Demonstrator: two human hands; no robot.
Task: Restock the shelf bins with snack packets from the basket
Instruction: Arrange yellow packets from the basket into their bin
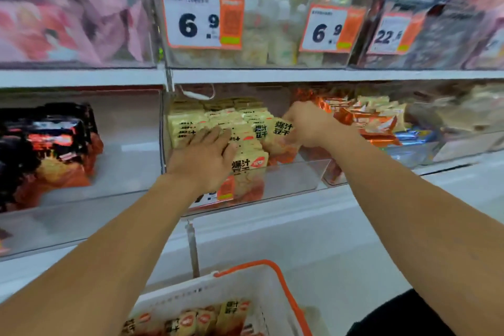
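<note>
A clear shelf bin [294,177] on the middle shelf holds rows of yellow snack packets [218,117] with black characters. My left hand [206,155] lies flat on the front packets, fingers spread, pressing them. At the bin's right side, my right hand [308,124] grips one yellow packet [281,128] by its edge. Below, a white basket [245,284] with an orange handle holds several more yellow packets [196,320].
The bin to the right holds orange and blue packets [365,120]. On the left, another bin holds black and orange bags [51,144]. The upper shelf has bins with price tags [201,19]. A white shelf ledge [300,226] runs below the bins.
</note>
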